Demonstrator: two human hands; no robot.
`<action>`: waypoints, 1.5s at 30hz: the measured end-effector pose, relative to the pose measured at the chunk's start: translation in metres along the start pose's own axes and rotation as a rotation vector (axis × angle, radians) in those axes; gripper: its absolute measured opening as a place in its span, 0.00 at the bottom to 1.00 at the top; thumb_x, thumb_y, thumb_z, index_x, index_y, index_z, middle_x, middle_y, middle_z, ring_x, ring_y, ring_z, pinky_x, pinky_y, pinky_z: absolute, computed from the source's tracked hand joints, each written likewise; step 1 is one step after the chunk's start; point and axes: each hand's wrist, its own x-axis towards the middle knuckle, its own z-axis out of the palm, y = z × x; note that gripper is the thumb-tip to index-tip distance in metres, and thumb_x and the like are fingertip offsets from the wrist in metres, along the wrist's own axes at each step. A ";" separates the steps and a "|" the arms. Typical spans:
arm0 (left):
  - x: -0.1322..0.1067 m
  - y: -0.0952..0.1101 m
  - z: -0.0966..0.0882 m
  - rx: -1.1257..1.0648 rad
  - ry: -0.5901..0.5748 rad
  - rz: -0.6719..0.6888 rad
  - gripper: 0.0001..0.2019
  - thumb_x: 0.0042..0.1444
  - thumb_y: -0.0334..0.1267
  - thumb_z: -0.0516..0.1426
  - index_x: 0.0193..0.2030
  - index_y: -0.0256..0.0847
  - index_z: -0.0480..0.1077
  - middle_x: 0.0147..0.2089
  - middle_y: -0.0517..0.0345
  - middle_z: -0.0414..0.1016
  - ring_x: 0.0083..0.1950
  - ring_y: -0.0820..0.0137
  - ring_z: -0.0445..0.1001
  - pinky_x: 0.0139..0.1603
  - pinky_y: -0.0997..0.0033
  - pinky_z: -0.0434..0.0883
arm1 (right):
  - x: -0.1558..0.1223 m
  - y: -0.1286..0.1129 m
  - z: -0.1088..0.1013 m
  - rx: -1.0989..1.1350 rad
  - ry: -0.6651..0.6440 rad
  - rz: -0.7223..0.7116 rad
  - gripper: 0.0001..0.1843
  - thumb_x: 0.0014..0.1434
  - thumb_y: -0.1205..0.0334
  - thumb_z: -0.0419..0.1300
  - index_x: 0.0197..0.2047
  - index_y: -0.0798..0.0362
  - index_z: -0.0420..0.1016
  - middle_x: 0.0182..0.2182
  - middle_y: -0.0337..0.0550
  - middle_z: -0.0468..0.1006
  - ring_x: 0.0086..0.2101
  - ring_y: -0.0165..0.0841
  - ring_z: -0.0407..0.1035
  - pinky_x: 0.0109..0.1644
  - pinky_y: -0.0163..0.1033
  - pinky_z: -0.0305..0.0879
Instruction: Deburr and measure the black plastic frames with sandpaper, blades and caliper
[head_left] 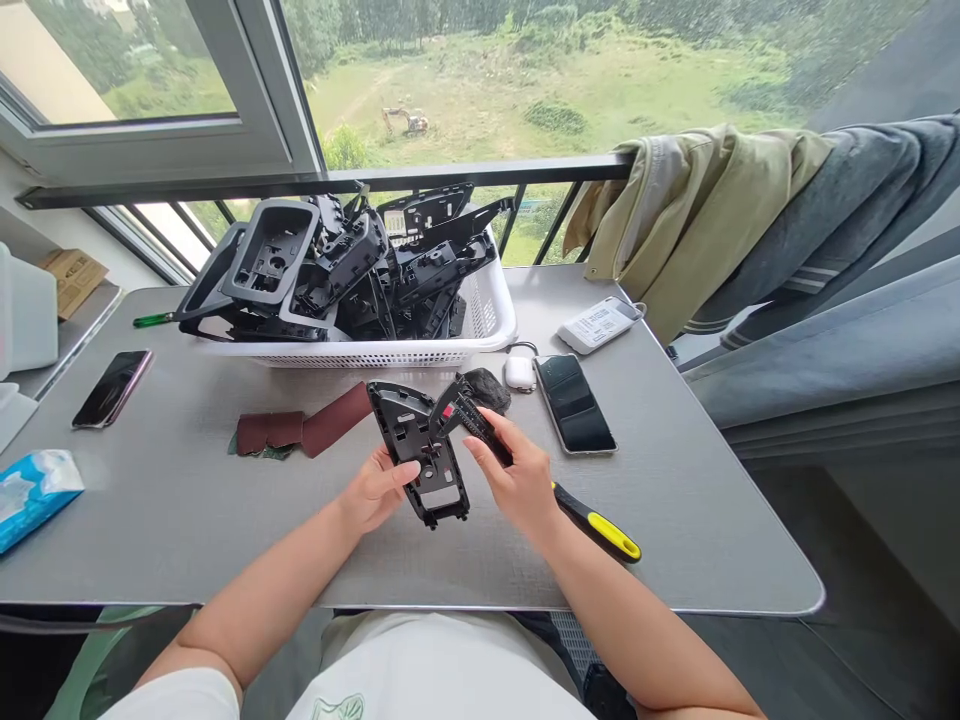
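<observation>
My left hand (375, 488) grips a black moulded plastic panel (420, 440) by its left edge, with the thumb lying over its face. The panel has clips round its rim and a rectangular opening near its lower end. My right hand (517, 470) is closed round a black caliper (471, 415) with a printed scale. The caliper's jaws reach over the panel's right side; whether they touch it I cannot tell. Beyond the caliper lies a crumpled black item (486, 388). A yellow-and-black handle (611, 535) rests on the table by my right wrist.
A white basket (491, 325) heaped with black plastic parts stands at the table's back. Brown sandpaper strips (274, 432) lie left of the panel. Two phones (576, 405), a white earbud case (519, 373), a white power bank (598, 324) and a tissue pack (34, 495) are also on the table.
</observation>
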 end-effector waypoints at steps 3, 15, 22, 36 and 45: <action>0.000 0.000 0.004 -0.005 0.025 0.019 0.15 0.46 0.40 0.70 0.41 0.43 0.79 0.40 0.54 0.83 0.44 0.59 0.80 0.51 0.57 0.73 | -0.004 0.000 0.003 -0.111 -0.034 -0.025 0.20 0.64 0.50 0.55 0.53 0.52 0.75 0.38 0.46 0.83 0.22 0.32 0.68 0.34 0.41 0.72; 0.000 -0.007 0.001 -0.044 0.094 0.063 0.14 0.45 0.40 0.70 0.39 0.42 0.79 0.41 0.52 0.83 0.49 0.55 0.79 0.56 0.51 0.69 | -0.006 -0.003 0.001 -0.103 -0.206 0.011 0.24 0.66 0.55 0.53 0.64 0.49 0.66 0.44 0.47 0.83 0.40 0.41 0.78 0.45 0.45 0.73; -0.001 -0.007 0.003 -0.021 0.105 0.061 0.13 0.45 0.40 0.70 0.38 0.43 0.80 0.41 0.54 0.82 0.44 0.60 0.78 0.50 0.58 0.70 | -0.007 -0.005 0.001 -0.083 -0.181 0.042 0.23 0.67 0.51 0.49 0.57 0.54 0.71 0.40 0.50 0.82 0.37 0.40 0.77 0.41 0.42 0.72; -0.001 -0.006 0.005 -0.019 0.079 0.065 0.12 0.45 0.40 0.69 0.38 0.41 0.80 0.40 0.51 0.83 0.51 0.53 0.78 0.57 0.50 0.68 | -0.007 0.000 0.004 -0.014 -0.119 0.001 0.20 0.66 0.49 0.53 0.55 0.50 0.73 0.40 0.48 0.82 0.39 0.41 0.76 0.44 0.45 0.73; 0.000 -0.005 0.008 0.002 0.045 0.085 0.13 0.45 0.39 0.70 0.39 0.41 0.80 0.43 0.50 0.83 0.56 0.51 0.75 0.61 0.49 0.66 | -0.007 -0.001 0.001 0.027 -0.124 -0.028 0.20 0.66 0.51 0.53 0.55 0.49 0.74 0.44 0.46 0.83 0.41 0.41 0.77 0.45 0.43 0.73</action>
